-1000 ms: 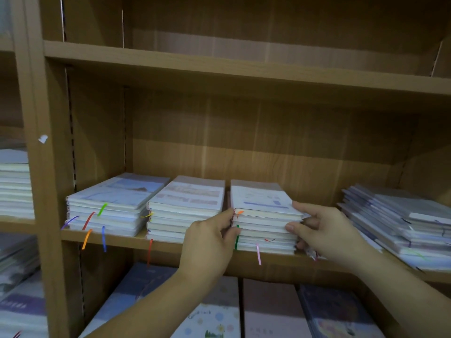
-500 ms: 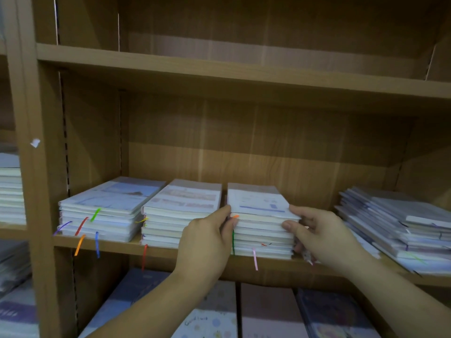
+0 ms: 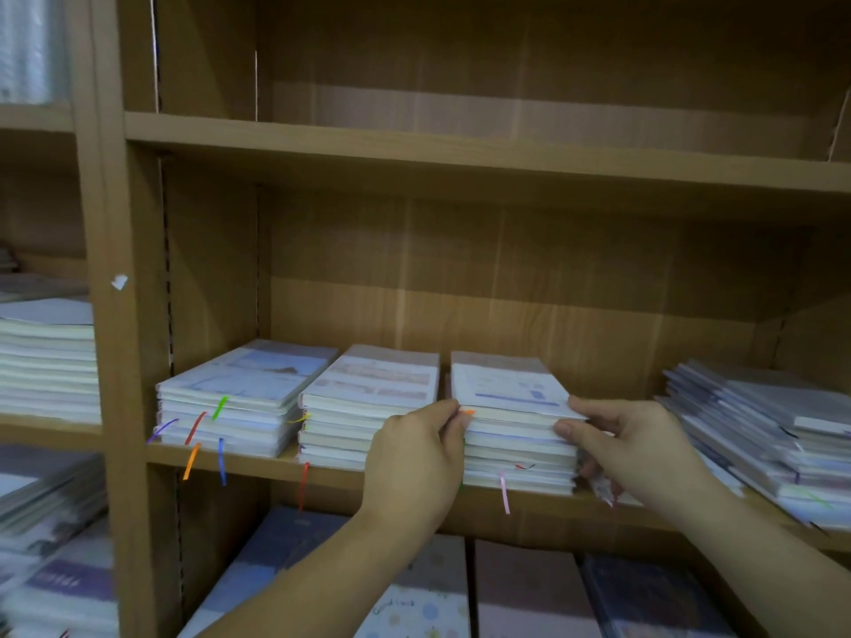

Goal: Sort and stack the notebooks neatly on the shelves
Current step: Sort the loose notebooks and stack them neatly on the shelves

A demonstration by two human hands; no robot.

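Between left hand, right hand: notebook stack

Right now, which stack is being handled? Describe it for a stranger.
In the wooden bookcase, the middle shelf holds four notebook stacks. Take the third stack from the left, with a pink ribbon hanging in front. Unlike its neighbours, it is gripped by the left hand and right hand.
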